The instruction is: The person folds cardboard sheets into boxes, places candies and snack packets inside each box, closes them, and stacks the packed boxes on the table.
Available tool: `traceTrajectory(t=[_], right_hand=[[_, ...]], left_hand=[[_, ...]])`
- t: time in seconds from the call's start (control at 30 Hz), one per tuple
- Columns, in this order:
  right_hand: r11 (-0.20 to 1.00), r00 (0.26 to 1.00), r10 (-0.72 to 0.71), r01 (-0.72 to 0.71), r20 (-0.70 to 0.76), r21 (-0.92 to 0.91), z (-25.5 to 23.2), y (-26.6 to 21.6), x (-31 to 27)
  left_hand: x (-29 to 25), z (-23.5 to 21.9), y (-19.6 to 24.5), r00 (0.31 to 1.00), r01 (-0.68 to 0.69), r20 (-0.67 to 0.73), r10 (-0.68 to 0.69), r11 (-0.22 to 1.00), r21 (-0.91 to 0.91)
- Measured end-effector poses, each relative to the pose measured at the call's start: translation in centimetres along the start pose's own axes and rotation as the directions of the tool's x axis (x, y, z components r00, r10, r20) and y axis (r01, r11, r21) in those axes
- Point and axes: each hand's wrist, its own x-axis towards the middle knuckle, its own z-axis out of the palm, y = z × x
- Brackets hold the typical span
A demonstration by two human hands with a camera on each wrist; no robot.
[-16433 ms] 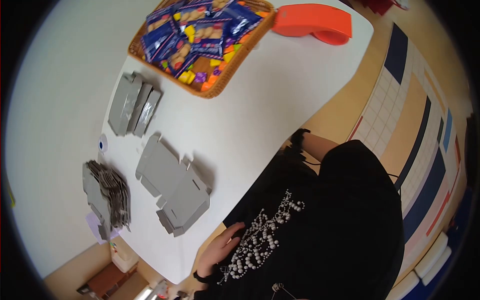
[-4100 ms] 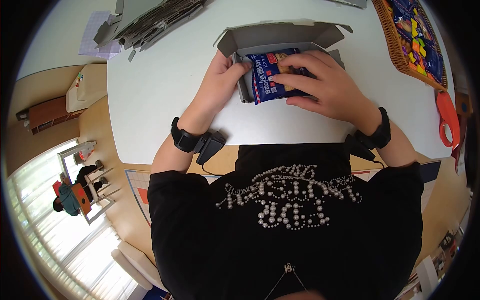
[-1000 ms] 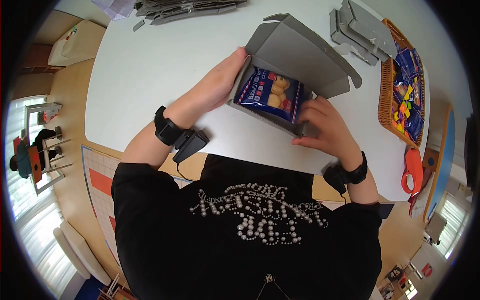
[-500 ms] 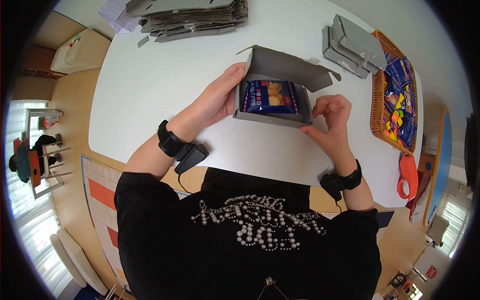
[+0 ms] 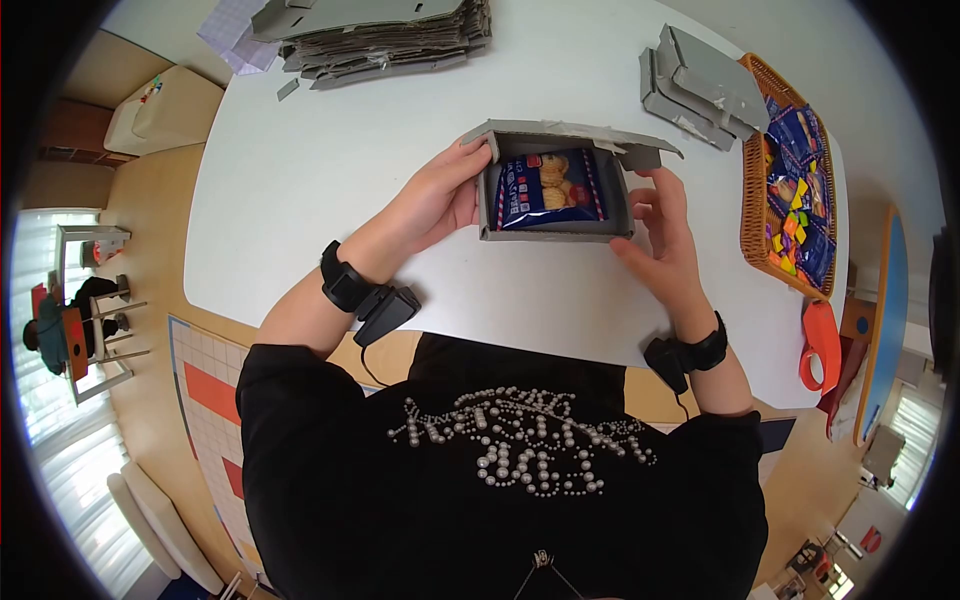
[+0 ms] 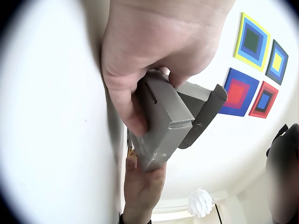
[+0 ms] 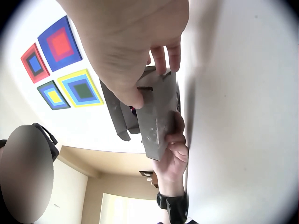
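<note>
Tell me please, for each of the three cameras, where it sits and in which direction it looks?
Head: worn on the head, looks down at the white table; shows both forearms, the left hand and right hand on the grey box with the blue snack pack.
Left wrist: under the left wrist, looks along the table and up toward the wall; shows left hand gripping the box.
Right wrist: likewise from the right; shows right hand on the box.
Shared: both wrist views show the box and the opposite hand.
</note>
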Motion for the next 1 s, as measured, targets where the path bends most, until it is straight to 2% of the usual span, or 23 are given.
traceTrajectory(t=[0.07, 0.17, 0.37, 0.47, 0.6, 0.67, 0.8, 0.87, 1.0], right_hand=[[0.999, 1.000, 0.003, -0.003, 0.013, 0.038, 0.13, 0.06, -0.14], [1.000, 0.999, 0.018, -0.019, 0.031, 0.017, -0.07, -0.55, 0.13], [0.999, 0.999, -0.034, 0.033, 0.027, 0.029, -0.14, -0.39, 0.02], [0.995, 1.000, -0.020, 0.018, 0.014, 0.094, 0.01, -0.64, 0.11], [0.995, 1.000, -0.018, 0.016, 0.018, 0.103, -0.03, -0.75, 0.26], [0.999, 0.998, -0.012, 0.009, 0.064, 0.044, -0.16, -0.77, 0.22], [1.000, 0.998, -0.026, 0.025, 0.059, 0.015, -0.28, -0.62, 0.17], [0.995, 0.995, -0.047, 0.056, 0.093, -0.088, -0.37, -0.55, 0.20], [0.999, 0.998, 0.007, -0.005, 0.061, -0.032, 0.05, -0.62, 0.20]], left_hand=[[-0.13, 0.05, 0.01, 1.000, -0.004, -0.018, 0.004, 1.000, -0.007], [-0.04, 0.24, 0.34, 0.999, -0.020, 0.027, 0.019, 0.999, 0.029], [-0.21, 0.66, 0.43, 0.999, 0.001, -0.041, -0.001, 1.000, 0.017], [-0.12, 0.43, 0.44, 1.000, -0.015, -0.016, 0.015, 1.000, 0.017], [-0.19, 0.60, 0.59, 0.998, -0.006, -0.061, 0.006, 1.000, 0.005], [-0.23, 0.50, 0.58, 0.998, -0.004, -0.064, 0.004, 1.000, -0.003], [-0.16, 0.48, 0.80, 1.000, 0.002, -0.024, -0.001, 1.000, 0.027], [-0.11, 0.48, 0.72, 1.000, -0.001, -0.022, 0.002, 0.999, 0.036], [-0.04, 0.24, 0.53, 0.999, -0.007, -0.038, 0.009, 0.999, 0.048]])
